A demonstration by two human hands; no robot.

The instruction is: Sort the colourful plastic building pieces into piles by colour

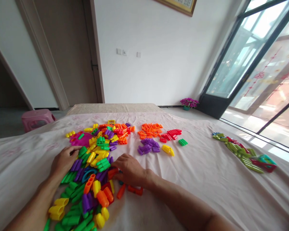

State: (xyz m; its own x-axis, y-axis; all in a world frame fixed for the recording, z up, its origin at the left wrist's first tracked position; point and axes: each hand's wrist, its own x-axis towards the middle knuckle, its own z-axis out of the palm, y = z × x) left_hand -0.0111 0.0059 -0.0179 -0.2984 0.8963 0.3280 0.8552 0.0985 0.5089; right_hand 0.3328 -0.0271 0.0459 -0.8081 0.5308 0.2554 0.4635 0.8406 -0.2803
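- The right hand's (130,168) fingers, at lower centre, are closed on an orange-red block (112,173) at the right edge of the heap of blocks (100,154).
- The left hand (65,160), left of centre, has its thumb and forefinger a little parted beside a dark green block (82,151); I cannot tell whether they grip it.
- The heap, mixed green, yellow, purple, orange and red, lies between the hands and runs down to the bottom edge, with a blue curved piece (88,175) in it.
- Just below the right hand lies an orange-red frame piece (135,190).
- Above the left hand, a flat magenta piece (83,140) bears some red and green blocks; whether it is a container is unclear.
- At centre, right of the heap, lie single-colour groups: an orange group (150,130), a red group (172,134), a purple group (149,146), a yellow group (168,150) and a few green pieces (183,142).
- At the right, a blurred, mostly olive-green pile (243,154) ends in a teal frame (267,159).
- All lie on a pale pink sheet (192,186).
- Beyond, upper right of centre, a green pot (186,108) holds magenta flowers (189,102); a pink stool (38,119) stands at left.
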